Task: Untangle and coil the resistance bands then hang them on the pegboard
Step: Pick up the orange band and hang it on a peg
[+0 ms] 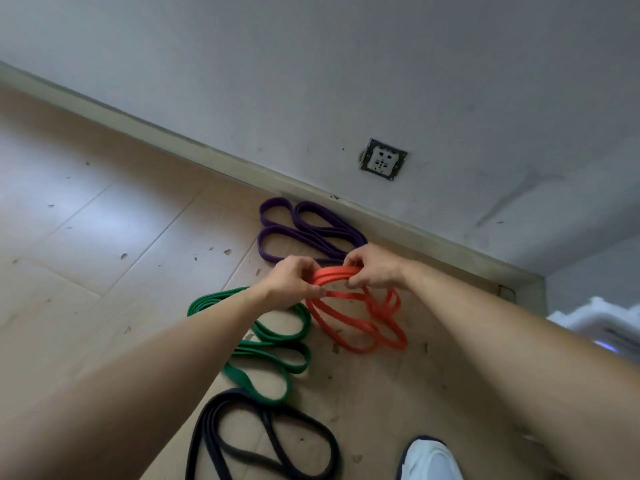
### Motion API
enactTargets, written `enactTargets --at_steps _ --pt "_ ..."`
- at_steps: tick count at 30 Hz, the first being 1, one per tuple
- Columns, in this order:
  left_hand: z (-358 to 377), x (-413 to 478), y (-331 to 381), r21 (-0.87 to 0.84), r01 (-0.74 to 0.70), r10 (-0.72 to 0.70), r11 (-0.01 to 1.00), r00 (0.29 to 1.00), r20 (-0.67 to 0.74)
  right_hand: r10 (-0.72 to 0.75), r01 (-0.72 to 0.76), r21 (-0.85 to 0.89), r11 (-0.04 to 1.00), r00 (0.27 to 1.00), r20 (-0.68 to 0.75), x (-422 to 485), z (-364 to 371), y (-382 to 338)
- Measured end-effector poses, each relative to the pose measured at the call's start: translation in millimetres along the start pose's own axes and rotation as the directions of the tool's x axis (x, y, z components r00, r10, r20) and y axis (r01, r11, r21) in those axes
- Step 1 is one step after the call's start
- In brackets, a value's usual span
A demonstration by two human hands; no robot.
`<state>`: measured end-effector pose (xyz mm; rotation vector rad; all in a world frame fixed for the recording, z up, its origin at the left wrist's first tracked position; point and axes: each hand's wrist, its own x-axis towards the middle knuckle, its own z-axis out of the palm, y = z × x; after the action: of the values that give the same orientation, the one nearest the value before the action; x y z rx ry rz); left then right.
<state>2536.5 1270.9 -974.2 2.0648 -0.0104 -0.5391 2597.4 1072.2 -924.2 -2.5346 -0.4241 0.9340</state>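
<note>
An orange resistance band (360, 327) lies in loose loops on the wooden floor, its top end lifted. My left hand (294, 280) pinches the left side of that bunched top. My right hand (372, 268) grips the right side of the same bunch. A purple band (304, 233) lies in loops by the skirting board, just behind my hands. A green band (273, 344) lies under my left forearm. A black band (263, 441) sits in loops nearest to me. No pegboard is in view.
A wall socket (382, 160) sits low on the grey wall (346, 64). The skirting board (194, 147) runs diagonally across. A white shoe (429, 459) shows at the bottom edge. A white object (602, 320) is at the right edge. Small debris specks dot the floor (86, 220).
</note>
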Motion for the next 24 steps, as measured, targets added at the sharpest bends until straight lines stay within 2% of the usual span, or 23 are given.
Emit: enactTargets --at_steps 3,7,15,19,22,24 --pt "-6 -15 30 0.014 -0.069 0.070 0.998 0.997 -0.037 -0.040 0.041 -0.028 0.999 0.998 0.044 -25 -28 -12" --pt "-20 -41 72 0.120 -0.140 0.148 0.983 0.987 -0.064 -0.070 0.073 -0.041 0.997 0.995 0.067 -62 -64 -33" --pt "-55 -106 153 0.165 -0.228 0.252 0.960 0.957 -0.144 -0.233 0.237 0.099 0.967 0.971 -0.048 -153 -122 -78" --pt "-70 -141 186 0.053 -0.332 0.337 0.942 0.930 -0.150 -0.330 0.339 0.143 0.930 0.940 -0.085 -201 -146 -107" --pt "-80 -162 207 0.052 -0.389 0.389 0.920 0.884 -0.259 -0.364 0.376 0.126 0.918 0.925 -0.107 -230 -160 -124" --pt "-84 -175 221 -0.026 -0.411 0.395 0.911 0.890 -0.227 -0.384 0.398 0.132 0.908 0.915 -0.122 -246 -169 -135"
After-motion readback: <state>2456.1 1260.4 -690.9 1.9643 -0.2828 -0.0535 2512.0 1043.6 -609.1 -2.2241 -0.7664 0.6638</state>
